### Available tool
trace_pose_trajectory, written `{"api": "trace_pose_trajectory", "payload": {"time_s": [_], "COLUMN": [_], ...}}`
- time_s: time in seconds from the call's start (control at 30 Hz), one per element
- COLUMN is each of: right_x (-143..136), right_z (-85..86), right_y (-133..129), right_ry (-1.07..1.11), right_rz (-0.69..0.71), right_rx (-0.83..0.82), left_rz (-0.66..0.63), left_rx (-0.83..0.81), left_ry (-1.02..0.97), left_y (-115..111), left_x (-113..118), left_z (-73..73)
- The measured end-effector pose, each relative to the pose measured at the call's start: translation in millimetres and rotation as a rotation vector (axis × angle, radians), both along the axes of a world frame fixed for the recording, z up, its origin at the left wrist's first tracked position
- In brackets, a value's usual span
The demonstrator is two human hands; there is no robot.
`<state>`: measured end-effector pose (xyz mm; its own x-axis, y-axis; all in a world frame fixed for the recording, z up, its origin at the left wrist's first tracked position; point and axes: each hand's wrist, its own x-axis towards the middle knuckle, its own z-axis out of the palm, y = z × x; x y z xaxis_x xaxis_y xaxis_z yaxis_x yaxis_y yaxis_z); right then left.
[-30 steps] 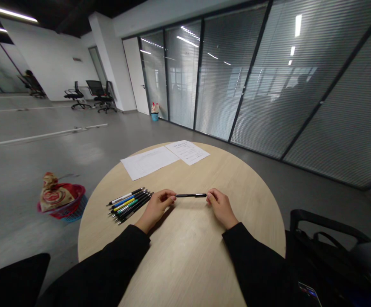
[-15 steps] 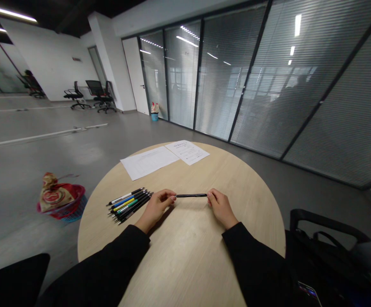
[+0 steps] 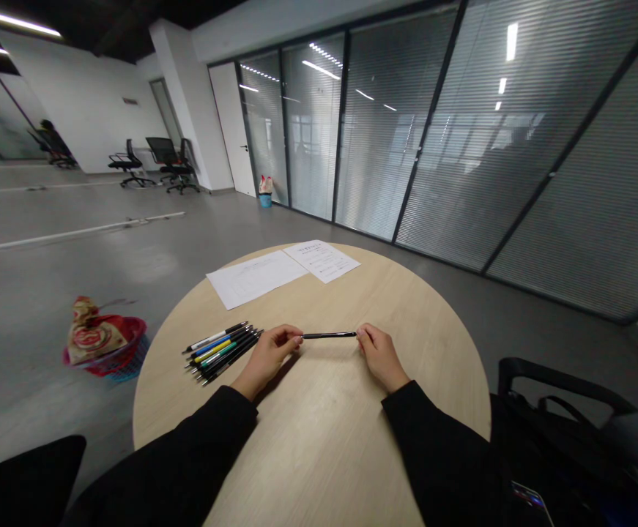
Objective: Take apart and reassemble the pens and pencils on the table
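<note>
A slim black pen (image 3: 328,335) is stretched level between my two hands above the round wooden table (image 3: 406,315). My left hand (image 3: 268,356) pinches its left end between thumb and fingers. At the other end, my right hand (image 3: 380,355) grips it the same way. Just left of my left hand lies a bundle of several pens (image 3: 223,353), side by side and slanted, with white, blue, yellow, green and black barrels. Part of the bundle's right end is close to or behind my left hand.
Two printed paper sheets (image 3: 258,278) lie at the table's far edge. A pink and blue basket (image 3: 126,359) with a red and beige bag stands on the floor at left. A black chair (image 3: 565,380) holding dark items is at right; another chair (image 3: 33,476) is at lower left.
The pen has turned slightly about its length, and pale marking now shows on its barrel. Both hands keep the same places and grips.
</note>
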<state>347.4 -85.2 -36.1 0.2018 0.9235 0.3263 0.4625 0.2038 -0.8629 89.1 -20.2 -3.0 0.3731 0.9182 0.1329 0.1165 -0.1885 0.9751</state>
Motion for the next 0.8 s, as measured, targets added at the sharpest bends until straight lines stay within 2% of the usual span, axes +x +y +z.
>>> {"api": "trace_pose_trajectory", "payload": {"time_s": [0.33, 0.53, 0.8], "right_x": [-1.3, -4.1, -7.9], "right_z": [0.4, 5.3, 3.7], "right_y": [-0.5, -2.7, -1.4], "right_ry": [0.051, 0.028, 0.071], "right_rz": [-0.016, -0.041, 0.026], "right_rx": [-0.032, 0.036, 0.067], "left_rz": [-0.033, 0.028, 0.040], "left_rx": [0.035, 0.098, 0.114], "left_ry": [0.052, 0.082, 0.107], "left_y": [-0.6, -0.8, -1.7], "left_x": [0.1, -0.6, -0.4], "left_z": [-1.0, -0.9, -0.4]}}
